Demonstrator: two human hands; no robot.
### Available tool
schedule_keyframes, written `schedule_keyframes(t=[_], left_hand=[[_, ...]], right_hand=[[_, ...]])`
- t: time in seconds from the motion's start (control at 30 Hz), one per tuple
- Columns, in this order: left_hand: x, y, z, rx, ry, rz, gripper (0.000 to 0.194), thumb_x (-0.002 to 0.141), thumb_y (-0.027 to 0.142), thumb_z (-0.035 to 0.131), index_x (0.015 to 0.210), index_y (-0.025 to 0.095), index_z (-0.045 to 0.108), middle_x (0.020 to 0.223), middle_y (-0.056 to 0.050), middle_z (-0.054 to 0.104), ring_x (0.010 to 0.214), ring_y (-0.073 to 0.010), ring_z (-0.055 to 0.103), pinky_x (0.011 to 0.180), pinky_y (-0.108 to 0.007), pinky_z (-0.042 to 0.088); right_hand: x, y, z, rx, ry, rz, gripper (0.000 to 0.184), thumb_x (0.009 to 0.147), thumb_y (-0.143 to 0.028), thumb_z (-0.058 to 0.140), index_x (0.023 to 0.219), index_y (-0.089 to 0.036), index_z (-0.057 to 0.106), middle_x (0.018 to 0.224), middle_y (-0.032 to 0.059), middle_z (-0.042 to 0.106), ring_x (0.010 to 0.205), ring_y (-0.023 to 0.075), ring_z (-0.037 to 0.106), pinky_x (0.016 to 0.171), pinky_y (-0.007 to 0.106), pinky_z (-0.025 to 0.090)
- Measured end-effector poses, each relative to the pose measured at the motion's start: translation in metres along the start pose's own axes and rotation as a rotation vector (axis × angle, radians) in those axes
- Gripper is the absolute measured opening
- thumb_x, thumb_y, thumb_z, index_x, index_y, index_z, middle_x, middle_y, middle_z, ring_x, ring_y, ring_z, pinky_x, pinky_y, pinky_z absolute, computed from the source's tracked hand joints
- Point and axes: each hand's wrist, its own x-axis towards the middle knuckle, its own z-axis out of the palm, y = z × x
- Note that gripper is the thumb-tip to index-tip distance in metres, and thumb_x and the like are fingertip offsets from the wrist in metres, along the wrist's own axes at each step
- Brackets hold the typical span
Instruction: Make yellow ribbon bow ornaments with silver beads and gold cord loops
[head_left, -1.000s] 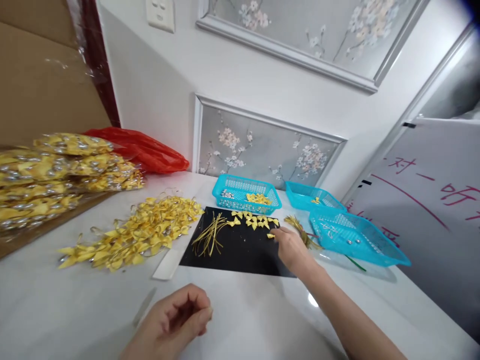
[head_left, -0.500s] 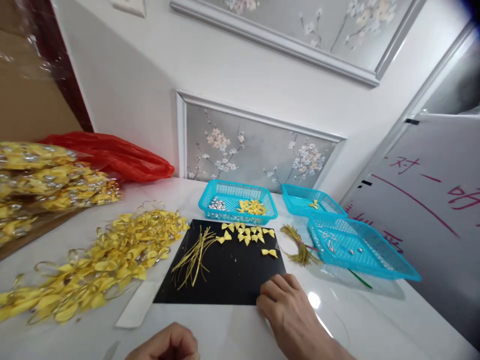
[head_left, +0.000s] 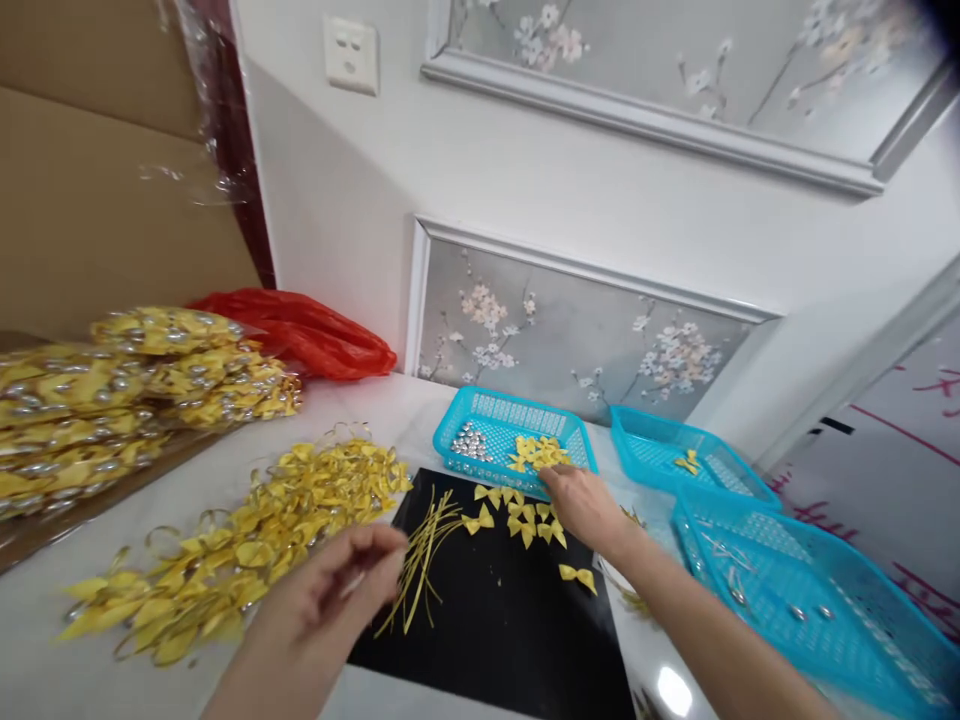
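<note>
Since half a second before, the right hand [head_left: 581,505] had gone from the near edge of the black mat [head_left: 517,625] to the near side of a blue basket [head_left: 514,407]. As the head camera showed it, the left hand [head_left: 315,600] had come up too, from in front of the mat to its left side. More of that hand showed now.

The right hand's fingertips were bent down at the basket rim, close to the yellow bows [head_left: 534,453] inside. I could not tell if its grip had anything in it. The left hand was curled, with its thumb and finger ends near each other, in front of the thin yellow-green strips [head_left: 420,570]. I could not tell if that grip was closed on something.

More yellow bows [head_left: 520,522] lay in a bunch at the far side of the mat, and a lone bow [head_left: 577,576] sat nearer, by the right edge. Small silver beads [head_left: 471,442] were in the left part of the basket. On the bench, left of the mat, was a big pile of yellow bows with loops [head_left: 300,510]. Behind that were clear bags of yellow and silver pieces [head_left: 172,375] and a red plastic bag [head_left: 300,335]. Two more blue baskets [head_left: 840,580] stood on the right. One held a few yellow bows [head_left: 686,461], and the nearer one held a few silver beads [head_left: 798,613].
</note>
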Motion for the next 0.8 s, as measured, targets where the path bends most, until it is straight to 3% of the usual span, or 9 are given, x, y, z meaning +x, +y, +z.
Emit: schedule_keyframes(t=[0.07,0.2,0.3,0.37,0.47,0.6,0.8], left_hand=[[0.028,0.012,0.006,0.067,0.098,0.088,0.033,0.077,0.046,0.067,0.097,0.020,0.071,0.096,-0.007,0.075,0.089,-0.0250,0.069,0.080,-0.033,0.056],[0.096,0.016,0.028,0.191,0.090,0.154,0.031,0.088,0.035,0.060,0.109,0.014,0.067,0.112,-0.011,0.072,0.109,-0.0274,0.065,0.094,-0.040,0.052],[0.141,0.004,0.049,0.278,0.076,0.123,0.031,0.092,0.030,0.061,0.120,0.015,0.061,0.125,-0.011,0.063,0.109,-0.0266,0.063,0.091,-0.049,0.053],[0.159,-0.006,0.061,0.342,0.038,0.090,0.033,0.093,0.030,0.061,0.123,0.017,0.059,0.125,-0.010,0.062,0.105,-0.0260,0.064,0.087,-0.048,0.055],[0.167,-0.021,0.074,0.415,-0.025,0.058,0.033,0.093,0.031,0.061,0.122,0.016,0.059,0.123,-0.010,0.063,0.102,-0.0255,0.065,0.084,-0.046,0.056],[0.162,-0.035,0.080,0.476,-0.022,0.028,0.033,0.093,0.031,0.061,0.123,0.017,0.058,0.124,-0.010,0.062,0.102,-0.0249,0.065,0.085,-0.046,0.056],[0.162,-0.044,0.081,0.520,-0.010,0.019,0.033,0.093,0.030,0.061,0.124,0.017,0.058,0.123,-0.010,0.063,0.102,-0.0248,0.065,0.084,-0.046,0.056]], right_hand=[[-0.002,-0.001,0.008,0.006,-0.002,-0.001,0.026,0.095,-0.033,0.059,0.115,-0.016,0.061,0.113,0.0069,0.064,0.095,0.0190,0.065,0.082,0.039,0.056],[-0.010,0.000,0.013,0.024,0.019,-0.031,0.024,0.095,-0.031,0.060,0.113,-0.015,0.062,0.113,0.0067,0.065,0.098,0.0198,0.065,0.085,0.041,0.055],[-0.013,-0.001,0.014,0.048,0.038,-0.043,0.022,0.095,-0.030,0.059,0.112,-0.016,0.063,0.111,0.0063,0.065,0.098,0.0196,0.065,0.086,0.041,0.055],[-0.014,-0.002,0.013,0.070,0.044,-0.046,0.020,0.095,-0.029,0.059,0.110,-0.015,0.063,0.109,0.0058,0.066,0.098,0.0194,0.065,0.086,0.041,0.055],[-0.015,-0.002,0.008,0.121,0.035,-0.057,0.017,0.096,-0.027,0.059,0.106,-0.014,0.064,0.103,0.0049,0.067,0.098,0.0196,0.065,0.087,0.042,0.054],[-0.011,0.009,-0.007,0.234,-0.013,-0.105,0.022,0.096,-0.030,0.059,0.112,-0.016,0.063,0.110,0.0059,0.066,0.103,0.0207,0.064,0.089,0.043,0.053],[0.031,0.025,-0.013,0.268,-0.141,-0.003,0.029,0.095,-0.034,0.059,0.118,-0.016,0.060,0.115,0.0073,0.064,0.095,0.0193,0.065,0.082,0.039,0.056]])
